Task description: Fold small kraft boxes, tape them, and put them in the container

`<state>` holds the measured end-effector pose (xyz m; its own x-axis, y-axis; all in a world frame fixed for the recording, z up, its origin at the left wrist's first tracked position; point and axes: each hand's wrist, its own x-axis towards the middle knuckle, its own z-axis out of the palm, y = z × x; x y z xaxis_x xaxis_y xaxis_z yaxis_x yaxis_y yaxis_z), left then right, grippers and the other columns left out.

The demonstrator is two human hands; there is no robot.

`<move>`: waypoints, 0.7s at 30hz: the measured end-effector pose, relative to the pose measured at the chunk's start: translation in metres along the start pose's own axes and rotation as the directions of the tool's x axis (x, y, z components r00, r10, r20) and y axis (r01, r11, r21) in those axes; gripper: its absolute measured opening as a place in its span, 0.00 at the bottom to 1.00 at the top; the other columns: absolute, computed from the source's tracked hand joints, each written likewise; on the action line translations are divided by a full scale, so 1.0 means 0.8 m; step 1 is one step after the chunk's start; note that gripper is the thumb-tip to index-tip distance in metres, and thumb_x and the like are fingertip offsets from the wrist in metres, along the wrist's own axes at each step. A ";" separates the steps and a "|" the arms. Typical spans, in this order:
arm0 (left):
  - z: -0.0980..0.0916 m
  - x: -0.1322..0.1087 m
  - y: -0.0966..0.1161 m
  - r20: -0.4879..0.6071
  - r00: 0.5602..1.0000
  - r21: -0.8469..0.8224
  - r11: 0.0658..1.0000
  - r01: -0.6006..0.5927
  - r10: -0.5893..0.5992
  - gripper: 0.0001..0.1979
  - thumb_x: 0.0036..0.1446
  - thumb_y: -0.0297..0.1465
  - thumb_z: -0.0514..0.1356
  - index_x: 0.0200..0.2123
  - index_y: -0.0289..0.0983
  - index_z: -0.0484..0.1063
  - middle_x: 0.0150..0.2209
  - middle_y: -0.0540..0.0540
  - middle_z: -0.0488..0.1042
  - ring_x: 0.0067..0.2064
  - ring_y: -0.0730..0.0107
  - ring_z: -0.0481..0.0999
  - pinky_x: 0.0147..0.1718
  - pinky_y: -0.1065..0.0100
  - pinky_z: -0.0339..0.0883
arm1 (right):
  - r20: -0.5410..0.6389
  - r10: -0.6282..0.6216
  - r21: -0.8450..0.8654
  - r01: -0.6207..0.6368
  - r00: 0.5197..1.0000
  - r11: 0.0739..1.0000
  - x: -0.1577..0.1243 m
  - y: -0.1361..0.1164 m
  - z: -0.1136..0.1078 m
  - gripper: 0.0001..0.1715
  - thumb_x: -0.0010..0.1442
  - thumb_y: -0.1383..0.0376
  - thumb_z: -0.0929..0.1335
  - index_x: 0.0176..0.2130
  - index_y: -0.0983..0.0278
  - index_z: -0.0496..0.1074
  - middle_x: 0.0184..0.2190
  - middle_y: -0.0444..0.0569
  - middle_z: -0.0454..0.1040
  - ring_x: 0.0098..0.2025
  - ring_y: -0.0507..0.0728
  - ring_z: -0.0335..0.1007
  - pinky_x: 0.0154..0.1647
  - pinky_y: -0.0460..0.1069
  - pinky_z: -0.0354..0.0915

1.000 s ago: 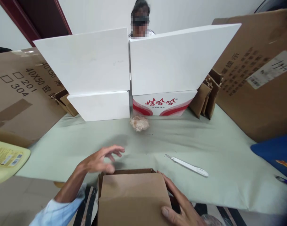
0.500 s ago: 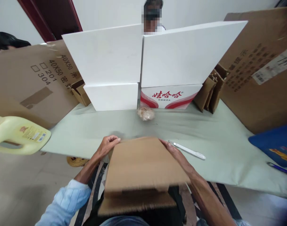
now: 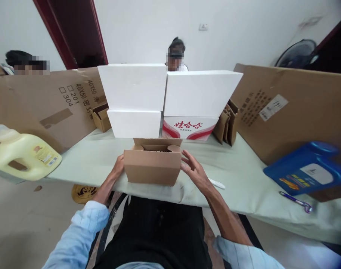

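Note:
A small brown cardboard box (image 3: 152, 165) stands upright near the front edge of the pale green table (image 3: 243, 179), its top flaps open. My left hand (image 3: 118, 167) presses against the box's left side, most of its fingers hidden behind the box. On the box's right side is my right hand (image 3: 192, 168), fingers spread and touching the corner. A white scalpel-like knife (image 3: 217, 183) lies on the table just right of my right hand, partly hidden by it.
White boxes (image 3: 133, 87) and a red-printed carton (image 3: 188, 127) are stacked behind the brown box. Large cardboard sheets (image 3: 293, 108) lean at both sides. A yellow jug (image 3: 24, 153) lies left, a blue jug (image 3: 307, 168) and a pen (image 3: 295, 200) right. A person sits behind the stack.
The box came up from my lap and now stands upright on the table edge with both hands at its sides. The camera has tilted back, and the small beige ball is now hidden behind the box.

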<state>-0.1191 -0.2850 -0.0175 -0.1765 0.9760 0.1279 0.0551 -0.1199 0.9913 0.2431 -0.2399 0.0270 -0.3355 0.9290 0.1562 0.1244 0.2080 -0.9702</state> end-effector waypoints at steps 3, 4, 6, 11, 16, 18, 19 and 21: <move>-0.013 -0.017 0.005 0.148 0.987 -0.047 0.997 -0.055 0.061 0.49 0.48 0.64 0.69 0.61 0.33 0.73 0.57 0.33 0.80 0.62 0.40 0.76 0.62 0.50 0.70 | 0.034 0.000 0.062 -0.002 0.999 0.998 0.004 0.005 0.007 0.57 0.60 0.33 0.73 0.75 0.53 0.58 0.78 0.58 0.53 0.74 0.73 0.59 0.67 0.70 0.68; -0.016 -0.026 0.007 0.208 0.976 -0.020 0.997 -0.068 0.071 0.54 0.43 0.62 0.74 0.64 0.32 0.70 0.59 0.32 0.78 0.64 0.38 0.74 0.64 0.49 0.68 | 0.047 -0.011 0.067 0.008 0.999 0.998 0.002 0.005 0.010 0.57 0.61 0.33 0.72 0.76 0.54 0.57 0.78 0.59 0.53 0.74 0.73 0.59 0.67 0.70 0.68; -0.020 -0.044 0.013 0.273 0.960 0.106 0.990 -0.098 0.065 0.61 0.35 0.54 0.81 0.68 0.33 0.66 0.63 0.30 0.75 0.67 0.35 0.70 0.68 0.46 0.64 | 0.076 -0.036 0.060 0.032 0.996 0.998 -0.006 0.001 0.015 0.54 0.63 0.35 0.72 0.75 0.53 0.57 0.77 0.58 0.54 0.74 0.72 0.59 0.67 0.70 0.68; -0.017 -0.071 0.043 0.293 0.943 0.177 0.961 -0.212 0.154 0.65 0.42 0.51 0.80 0.76 0.37 0.52 0.70 0.31 0.66 0.73 0.37 0.61 0.73 0.39 0.54 | 0.149 -0.058 -0.037 0.064 0.987 0.997 -0.035 -0.023 0.010 0.49 0.64 0.42 0.74 0.75 0.50 0.59 0.75 0.55 0.59 0.71 0.71 0.64 0.63 0.66 0.72; -0.013 -0.083 0.062 0.371 0.907 0.158 0.949 -0.273 0.200 0.67 0.46 0.46 0.78 0.79 0.43 0.42 0.78 0.34 0.52 0.75 0.39 0.57 0.75 0.40 0.50 | 0.143 -0.160 -0.299 0.197 0.977 0.934 -0.064 -0.045 0.002 0.39 0.67 0.49 0.72 0.71 0.54 0.63 0.67 0.57 0.69 0.61 0.67 0.73 0.52 0.60 0.77; -0.013 -0.092 0.062 0.362 0.909 0.201 0.935 -0.291 0.205 0.65 0.47 0.44 0.77 0.80 0.42 0.42 0.78 0.34 0.50 0.75 0.38 0.56 0.75 0.39 0.48 | 0.085 -0.309 -0.450 0.313 0.947 0.836 -0.076 -0.055 0.004 0.30 0.67 0.53 0.72 0.65 0.55 0.69 0.61 0.56 0.73 0.55 0.66 0.76 0.50 0.61 0.77; -0.013 -0.096 0.061 0.353 0.911 0.220 0.927 -0.302 0.213 0.65 0.48 0.44 0.77 0.80 0.41 0.42 0.78 0.34 0.49 0.76 0.37 0.55 0.75 0.39 0.47 | 0.083 -0.393 -0.518 0.376 0.916 0.768 -0.082 -0.061 0.005 0.25 0.67 0.56 0.72 0.62 0.55 0.72 0.59 0.55 0.75 0.54 0.66 0.76 0.51 0.62 0.77; -0.014 -0.105 0.057 0.343 0.910 0.245 0.913 -0.327 0.234 0.65 0.48 0.44 0.76 0.79 0.38 0.42 0.78 0.33 0.49 0.77 0.37 0.53 0.76 0.40 0.45 | 0.182 -0.508 -0.609 0.503 0.842 0.614 -0.091 -0.074 0.009 0.18 0.70 0.62 0.69 0.58 0.55 0.75 0.57 0.55 0.76 0.57 0.66 0.76 0.57 0.63 0.75</move>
<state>-0.1125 -0.3743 0.0171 0.1893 0.9221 0.3374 0.3487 -0.3843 0.8548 0.2535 -0.3221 0.0717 -0.5157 0.6204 0.5909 0.4762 0.7809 -0.4044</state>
